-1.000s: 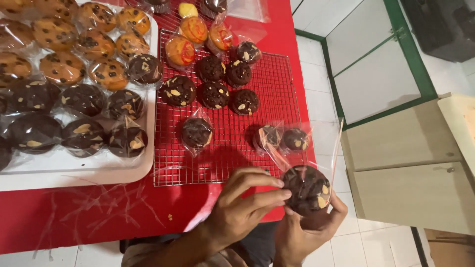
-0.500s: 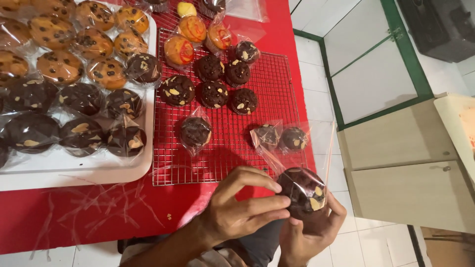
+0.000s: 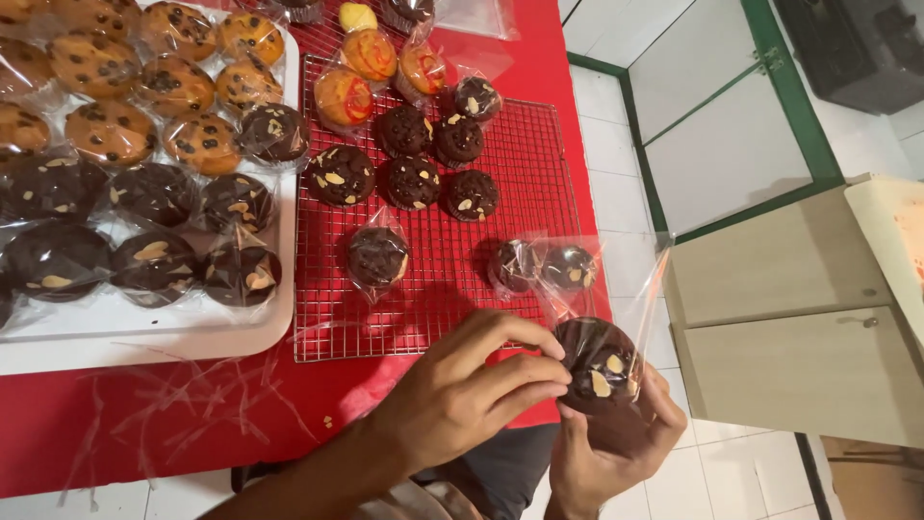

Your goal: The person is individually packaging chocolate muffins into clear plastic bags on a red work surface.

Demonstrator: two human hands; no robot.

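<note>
Tray [image 3: 144, 337] of wrapped muffins on table [image 3: 192, 424] at left, rack [image 3: 433, 289] just right of it, both hands [image 3: 462, 400] with bagged muffin [image 3: 599, 366] at near edge, cabinet [image 3: 789, 318] right.

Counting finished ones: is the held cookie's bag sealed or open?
Open: the clear bag stands unsealed above the cookie.

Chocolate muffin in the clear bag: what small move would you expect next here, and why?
Probably pushing the chocolate muffin deeper into the clear bag. The right hand cups it from below, the left hand pinches its edge with fingertips, and the bag's open end stands loose above it.
</note>
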